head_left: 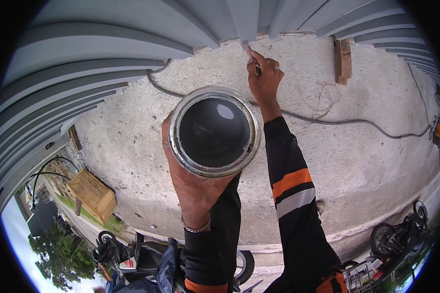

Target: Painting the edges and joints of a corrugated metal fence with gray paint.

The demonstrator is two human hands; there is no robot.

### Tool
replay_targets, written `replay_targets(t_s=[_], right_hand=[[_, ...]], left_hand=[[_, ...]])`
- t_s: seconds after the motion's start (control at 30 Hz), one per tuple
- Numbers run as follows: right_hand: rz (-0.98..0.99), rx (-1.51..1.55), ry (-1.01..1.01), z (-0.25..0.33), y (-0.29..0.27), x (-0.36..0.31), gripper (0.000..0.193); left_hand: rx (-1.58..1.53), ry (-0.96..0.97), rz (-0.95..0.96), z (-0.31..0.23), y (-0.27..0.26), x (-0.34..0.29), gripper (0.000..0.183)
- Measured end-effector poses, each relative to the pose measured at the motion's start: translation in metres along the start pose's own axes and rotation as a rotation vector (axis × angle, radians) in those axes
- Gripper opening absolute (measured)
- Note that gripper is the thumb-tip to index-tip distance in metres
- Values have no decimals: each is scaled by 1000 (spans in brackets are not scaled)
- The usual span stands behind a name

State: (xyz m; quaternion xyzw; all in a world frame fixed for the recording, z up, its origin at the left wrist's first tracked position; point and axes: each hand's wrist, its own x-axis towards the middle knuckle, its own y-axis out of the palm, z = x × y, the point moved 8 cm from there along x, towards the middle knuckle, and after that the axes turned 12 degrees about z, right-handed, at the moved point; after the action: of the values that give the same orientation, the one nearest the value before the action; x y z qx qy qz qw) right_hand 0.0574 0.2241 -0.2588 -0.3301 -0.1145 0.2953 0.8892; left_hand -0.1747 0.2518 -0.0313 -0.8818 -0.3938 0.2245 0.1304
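Can (255, 132) of dark liquid (210, 139) sits in the left hand's (195, 190) curled grip, over concrete (347, 171); the right hand's (265, 80) closed grip pinches a small brush (246, 48) at the concrete's far edge.

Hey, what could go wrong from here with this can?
If the left hand tips the open can, its dark liquid could spill. The thin tool in the right hand is close to both grey panels and pale concrete, so a slip might mark either.
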Motion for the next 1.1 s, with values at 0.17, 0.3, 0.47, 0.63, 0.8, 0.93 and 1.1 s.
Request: replay_targets(t_s=[0.17, 0.3, 0.47, 0.63, 0.8, 0.93, 1.1], right_hand=[[-15, 77, 111, -4, -3, -27, 34], [88, -8, 119, -10, 7, -13, 31], [-37, -27, 45, 0, -14, -2, 33], [-9, -84, 146, -22, -15, -3, 33], [-13, -74, 96, -18, -18, 11, 35], [-63, -96, 130, -31, -22, 3, 33], [-69, -51, 71, -5, -6, 3, 33]], left_hand=[[-61, -114, 63, -6, -2, 4, 122], [19, -97, 66, -2, 0, 2, 121], [8, -83, 102, -8, 0, 7, 123], [-84, -83, 91, -15, 5, 10, 124], [-105, -82, 122, -10, 6, 9, 126], [-174, -62, 85, -7, 9, 8, 125], [25, -73, 96, -7, 7, 7, 125]])
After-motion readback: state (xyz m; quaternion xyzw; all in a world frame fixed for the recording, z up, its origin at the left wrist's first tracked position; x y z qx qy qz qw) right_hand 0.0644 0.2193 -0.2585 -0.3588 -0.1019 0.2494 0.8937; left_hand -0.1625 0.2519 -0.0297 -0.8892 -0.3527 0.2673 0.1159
